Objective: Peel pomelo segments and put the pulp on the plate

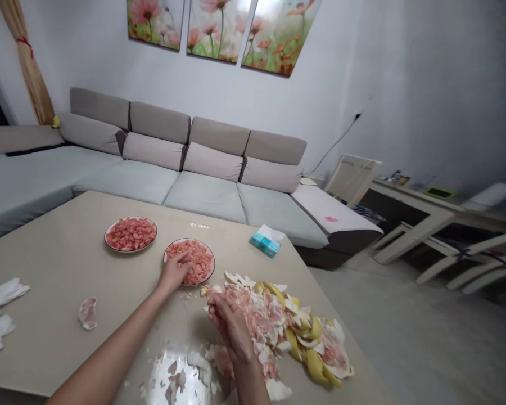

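Note:
My left hand [175,271] reaches forward and rests on the near plate [209,270] heaped with pink pomelo flesh; its fingers lie spread over the fruit. My right hand [230,323] is curled at the edge of a big pile of pomelo peel and membrane [287,329], fingers closed on scraps I cannot make out. A second plate [130,234] of pink flesh sits farther left. A single unpeeled segment [88,313] lies on the beige table [67,247] left of my left arm.
Crumpled white tissues [0,315] lie at the table's left edge. A teal tissue pack [266,242] sits at the far right edge. A grey sofa [172,169] stands behind the table. Light wooden furniture [438,225] is on the right.

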The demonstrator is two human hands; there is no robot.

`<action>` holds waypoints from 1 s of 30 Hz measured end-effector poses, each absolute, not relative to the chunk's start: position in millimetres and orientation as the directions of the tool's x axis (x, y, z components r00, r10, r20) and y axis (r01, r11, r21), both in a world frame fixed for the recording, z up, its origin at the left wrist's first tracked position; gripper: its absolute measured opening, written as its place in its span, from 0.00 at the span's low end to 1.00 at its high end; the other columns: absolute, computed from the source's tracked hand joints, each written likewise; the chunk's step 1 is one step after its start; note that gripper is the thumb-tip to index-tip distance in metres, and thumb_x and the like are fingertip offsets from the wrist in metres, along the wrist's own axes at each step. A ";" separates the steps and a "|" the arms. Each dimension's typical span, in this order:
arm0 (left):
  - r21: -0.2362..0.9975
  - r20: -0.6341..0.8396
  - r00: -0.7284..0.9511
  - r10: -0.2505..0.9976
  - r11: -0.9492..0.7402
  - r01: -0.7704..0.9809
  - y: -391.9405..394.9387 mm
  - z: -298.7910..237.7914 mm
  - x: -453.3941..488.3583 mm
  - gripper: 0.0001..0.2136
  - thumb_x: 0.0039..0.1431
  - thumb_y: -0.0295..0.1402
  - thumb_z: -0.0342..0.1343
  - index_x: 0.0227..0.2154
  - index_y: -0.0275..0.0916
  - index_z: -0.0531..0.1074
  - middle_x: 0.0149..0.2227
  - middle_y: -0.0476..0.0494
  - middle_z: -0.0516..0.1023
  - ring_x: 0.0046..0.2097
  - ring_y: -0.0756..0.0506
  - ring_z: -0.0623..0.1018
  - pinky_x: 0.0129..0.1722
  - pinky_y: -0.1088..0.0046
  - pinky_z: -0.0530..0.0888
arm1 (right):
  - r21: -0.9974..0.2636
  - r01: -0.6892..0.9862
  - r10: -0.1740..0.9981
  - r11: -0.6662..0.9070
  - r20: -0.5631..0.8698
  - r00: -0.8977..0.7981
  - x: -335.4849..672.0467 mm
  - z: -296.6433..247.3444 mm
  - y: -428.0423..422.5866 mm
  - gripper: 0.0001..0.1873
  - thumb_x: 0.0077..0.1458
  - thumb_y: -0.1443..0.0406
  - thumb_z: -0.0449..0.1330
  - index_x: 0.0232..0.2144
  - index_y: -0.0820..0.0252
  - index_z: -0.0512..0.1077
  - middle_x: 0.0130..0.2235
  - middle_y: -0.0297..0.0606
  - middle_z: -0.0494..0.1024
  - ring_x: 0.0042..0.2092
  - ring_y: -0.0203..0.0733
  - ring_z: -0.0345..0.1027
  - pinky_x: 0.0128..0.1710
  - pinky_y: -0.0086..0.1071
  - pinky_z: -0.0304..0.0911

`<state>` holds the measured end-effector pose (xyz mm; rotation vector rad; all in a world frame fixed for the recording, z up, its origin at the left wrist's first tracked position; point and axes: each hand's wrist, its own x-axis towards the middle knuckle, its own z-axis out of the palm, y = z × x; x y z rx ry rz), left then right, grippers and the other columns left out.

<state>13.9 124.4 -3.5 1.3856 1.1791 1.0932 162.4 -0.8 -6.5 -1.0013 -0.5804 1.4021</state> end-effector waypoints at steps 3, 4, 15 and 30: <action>0.975 0.074 0.097 0.993 -0.092 0.200 122.8 -15.5 4.5 0.14 0.63 0.35 0.55 0.49 0.37 0.70 0.51 0.39 0.73 0.48 0.41 0.75 0.47 0.56 0.74 | -0.834 -0.539 0.963 -0.119 -0.230 0.143 161.2 -8.7 1.0 0.15 0.38 0.59 0.74 0.29 0.62 0.79 0.29 0.33 0.77 0.26 0.31 0.68 0.28 0.23 0.68; 0.969 0.077 0.088 0.993 -0.095 0.227 121.0 -18.3 1.4 0.14 0.63 0.35 0.55 0.48 0.37 0.70 0.50 0.40 0.73 0.47 0.42 0.76 0.46 0.57 0.75 | -0.830 -0.545 0.962 -0.121 -0.234 0.143 160.1 -9.3 0.9 0.15 0.38 0.59 0.74 0.28 0.62 0.79 0.29 0.33 0.77 0.26 0.30 0.68 0.28 0.23 0.68; 0.950 0.153 0.233 0.960 -0.208 0.233 67.0 22.8 2.2 0.09 0.51 0.39 0.60 0.27 0.38 0.79 0.31 0.47 0.80 0.33 0.46 0.75 0.34 0.73 0.69 | -0.819 -0.571 0.950 -0.059 -0.222 0.220 151.7 -4.6 -12.9 0.15 0.41 0.57 0.72 0.30 0.60 0.77 0.30 0.35 0.78 0.28 0.33 0.69 0.28 0.24 0.68; 0.978 0.056 0.249 0.967 -0.103 0.180 -13.4 33.4 4.1 0.11 0.54 0.40 0.59 0.32 0.40 0.82 0.36 0.42 0.83 0.36 0.42 0.77 0.35 0.72 0.70 | -0.931 -0.363 0.974 0.037 -0.048 0.221 142.6 8.1 -42.5 0.14 0.47 0.57 0.69 0.30 0.61 0.77 0.29 0.35 0.76 0.28 0.35 0.68 0.30 0.28 0.68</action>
